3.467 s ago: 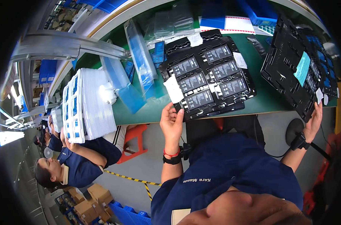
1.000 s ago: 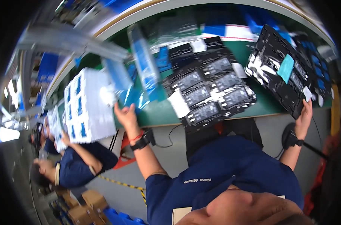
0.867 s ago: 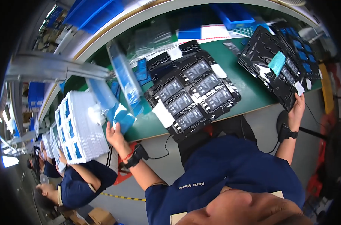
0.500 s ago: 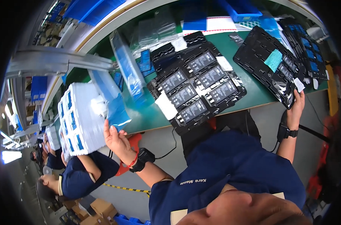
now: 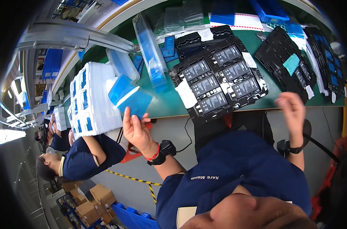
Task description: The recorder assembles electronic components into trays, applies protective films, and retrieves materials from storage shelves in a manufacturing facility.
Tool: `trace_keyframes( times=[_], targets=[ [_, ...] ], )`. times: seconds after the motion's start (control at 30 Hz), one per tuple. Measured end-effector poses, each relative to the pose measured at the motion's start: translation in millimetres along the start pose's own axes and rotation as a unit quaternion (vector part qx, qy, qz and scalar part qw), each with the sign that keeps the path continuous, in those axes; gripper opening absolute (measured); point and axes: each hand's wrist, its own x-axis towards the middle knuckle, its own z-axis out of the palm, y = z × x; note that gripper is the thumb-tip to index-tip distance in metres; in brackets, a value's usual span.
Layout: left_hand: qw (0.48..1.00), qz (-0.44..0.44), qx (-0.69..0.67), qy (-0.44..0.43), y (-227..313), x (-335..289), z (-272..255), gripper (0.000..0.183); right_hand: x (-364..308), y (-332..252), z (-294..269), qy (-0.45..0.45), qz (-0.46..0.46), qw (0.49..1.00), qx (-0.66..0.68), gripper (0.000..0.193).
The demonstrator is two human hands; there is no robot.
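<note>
My left hand (image 5: 138,133) is at the table's front edge, its fingers against the lower edge of a translucent blue film sheet (image 5: 133,95), which it appears to pinch. My right hand (image 5: 293,114) is raised off the front edge, loosely bent and a little blurred, with nothing visible in it. Between the hands lies a black plastic tray (image 5: 220,87) holding several black battery packs (image 5: 234,72), with white paper slips at its sides. Beyond my right hand is a second black tray (image 5: 274,51), with a green paper (image 5: 291,64) and a few packs.
At the left stands a tall stack of white trays (image 5: 99,103) with blue pieces in the front one. A long clear bag with blue film (image 5: 150,53), small blue pieces (image 5: 169,46) and a blue bin (image 5: 270,11) lie farther back. A co-worker (image 5: 82,152) sits at the left.
My right hand has let go of the right-hand black tray and moved off its near edge. My left hand has risen slightly, and the blue film sheet is spread wider. The view has shifted.
</note>
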Motion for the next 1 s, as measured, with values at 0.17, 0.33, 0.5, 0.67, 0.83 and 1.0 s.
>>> trace_keyframes(
  times=[0.17,0.33,0.5,0.67,0.83,1.0],
  targets=[
    [0.999,-0.025,0.022,-0.028,-15.6,-9.2,3.4,0.031,-6.7,19.1,78.3,-0.387,0.285,0.847,0.227,0.037],
    [0.999,-0.025,0.011,-0.035,-14.6,-17.9,-5.4,0.03,-13.5,28.0,105.2,-0.342,0.305,0.814,0.358,0.026],
    [0.999,-0.021,0.009,-0.023,-19.7,-19.1,-18.2,0.027,-18.7,13.1,102.3,-0.231,0.278,0.85,0.382,0.02],
    [1.0,-0.031,0.004,-0.001,-26.6,-19.8,-12.2,0.022,-18.6,0.4,92.3,-0.024,0.135,0.93,0.342,0.022],
    [0.999,-0.035,-0.008,-0.003,-31.4,-21.1,-15.0,0.02,-12.9,-10.6,69.7,0.027,0.087,0.945,0.314,0.027],
    [0.999,-0.041,-0.009,0.012,-25.2,-19.6,-11.2,0.037,11.5,-0.8,6.1,-0.016,0.114,0.957,0.266,0.026]
  ],
)
